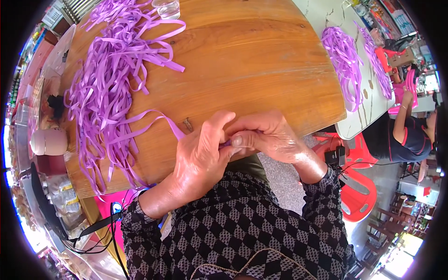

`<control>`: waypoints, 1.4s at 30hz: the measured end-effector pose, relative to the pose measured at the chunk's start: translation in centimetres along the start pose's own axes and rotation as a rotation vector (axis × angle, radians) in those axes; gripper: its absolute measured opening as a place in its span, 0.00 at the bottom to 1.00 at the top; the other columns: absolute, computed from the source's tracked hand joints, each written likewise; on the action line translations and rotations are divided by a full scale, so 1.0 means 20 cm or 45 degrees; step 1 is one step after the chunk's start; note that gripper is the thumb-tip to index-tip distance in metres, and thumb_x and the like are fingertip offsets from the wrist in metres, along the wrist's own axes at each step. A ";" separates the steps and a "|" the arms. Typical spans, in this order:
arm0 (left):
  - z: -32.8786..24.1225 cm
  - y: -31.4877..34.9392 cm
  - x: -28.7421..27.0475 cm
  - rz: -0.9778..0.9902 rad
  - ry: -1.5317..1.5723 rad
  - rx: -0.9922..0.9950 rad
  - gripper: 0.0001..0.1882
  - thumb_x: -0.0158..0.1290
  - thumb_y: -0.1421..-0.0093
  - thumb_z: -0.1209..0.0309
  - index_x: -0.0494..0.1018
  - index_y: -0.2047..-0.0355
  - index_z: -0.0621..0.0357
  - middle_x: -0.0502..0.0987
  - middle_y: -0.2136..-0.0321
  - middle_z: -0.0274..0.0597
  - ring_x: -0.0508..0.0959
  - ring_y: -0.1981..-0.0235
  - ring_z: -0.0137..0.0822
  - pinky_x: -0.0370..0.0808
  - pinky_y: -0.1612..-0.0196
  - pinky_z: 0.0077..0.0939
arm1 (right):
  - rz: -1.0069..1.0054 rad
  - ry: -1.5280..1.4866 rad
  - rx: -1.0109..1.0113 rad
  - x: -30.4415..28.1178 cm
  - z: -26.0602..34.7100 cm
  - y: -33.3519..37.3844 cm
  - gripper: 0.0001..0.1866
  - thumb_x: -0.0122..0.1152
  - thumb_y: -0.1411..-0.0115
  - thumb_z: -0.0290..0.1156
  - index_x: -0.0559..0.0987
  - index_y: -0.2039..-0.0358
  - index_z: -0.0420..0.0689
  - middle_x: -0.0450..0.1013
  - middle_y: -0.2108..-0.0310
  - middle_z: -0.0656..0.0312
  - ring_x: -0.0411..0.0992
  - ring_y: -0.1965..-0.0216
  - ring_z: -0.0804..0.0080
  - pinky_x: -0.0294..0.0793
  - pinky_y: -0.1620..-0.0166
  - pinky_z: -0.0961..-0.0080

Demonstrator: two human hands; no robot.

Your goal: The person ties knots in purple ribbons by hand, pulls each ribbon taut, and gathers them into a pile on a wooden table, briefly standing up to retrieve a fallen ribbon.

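Both my hands meet at the near edge of the wooden table. A purple ribbon [173, 127] runs from the big tangled heap of purple ribbons [109, 70] on the left into my left hand [200, 151]. Its fingers are closed on the ribbon, with the index finger raised and bent. My right hand [266, 137] pinches at the same spot, thumb against the fingers, and a small bit of purple shows between the two hands. The ribbon's end is hidden by my fingers.
The wooden table [242, 60] bears a clear plastic cup [167, 9] at the far side. On a white marbled table [357, 123] to the right lie more purple ribbon bundles [344, 65]. Red plastic stools [357, 196] stand below it. Another person [410, 135] sits at the far right.
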State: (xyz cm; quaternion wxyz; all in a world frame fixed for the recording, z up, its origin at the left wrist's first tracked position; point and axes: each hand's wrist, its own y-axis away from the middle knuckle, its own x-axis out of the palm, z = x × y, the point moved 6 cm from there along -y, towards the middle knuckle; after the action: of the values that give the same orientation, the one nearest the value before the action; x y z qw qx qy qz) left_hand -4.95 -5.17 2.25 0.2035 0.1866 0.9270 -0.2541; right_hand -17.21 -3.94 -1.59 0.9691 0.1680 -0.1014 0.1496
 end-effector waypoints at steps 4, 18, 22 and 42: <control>-0.02 -0.01 -0.07 0.125 -0.169 0.217 0.16 0.57 0.56 0.78 0.68 0.65 0.65 0.72 0.79 0.44 0.73 0.79 0.41 0.69 0.78 0.28 | 0.013 0.253 -0.105 0.00 0.05 0.02 0.05 0.58 0.47 0.26 0.76 0.72 0.37 0.69 0.80 0.68 0.65 0.79 0.86 0.64 0.76 0.89; 0.64 0.29 -1.00 -0.276 -0.101 -0.706 0.04 0.53 0.54 0.82 0.73 0.76 0.62 0.69 0.83 0.26 0.65 0.80 0.16 0.60 0.77 0.09 | -0.942 0.702 -0.276 -0.88 0.10 0.32 0.04 0.55 0.49 0.24 0.76 0.77 0.38 0.64 0.85 0.72 0.58 0.84 0.87 0.54 0.80 0.89; 0.62 0.31 -1.11 -0.244 -0.277 -0.755 0.03 0.51 0.53 0.80 0.72 0.76 0.60 0.66 0.80 0.24 0.62 0.77 0.18 0.58 0.73 0.10 | -1.106 0.787 -0.385 -1.03 0.11 0.44 0.04 0.55 0.49 0.24 0.76 0.77 0.38 0.64 0.85 0.71 0.57 0.83 0.88 0.53 0.80 0.88; 0.77 0.47 -1.31 -0.358 0.635 -0.671 0.08 0.49 0.60 0.73 0.65 0.79 0.64 0.65 0.81 0.38 0.63 0.81 0.28 0.61 0.77 0.18 | -1.317 0.928 -0.386 -1.20 0.11 0.53 0.08 0.52 0.46 0.25 0.73 0.80 0.38 0.63 0.88 0.67 0.59 0.85 0.84 0.54 0.81 0.86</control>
State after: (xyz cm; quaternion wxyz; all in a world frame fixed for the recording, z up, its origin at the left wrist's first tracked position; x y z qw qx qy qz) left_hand 25.84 -12.34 -1.28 -0.0240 0.0552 0.9980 0.0206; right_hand -43.40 -1.38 -2.26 0.9012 -0.0051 0.3078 -0.3050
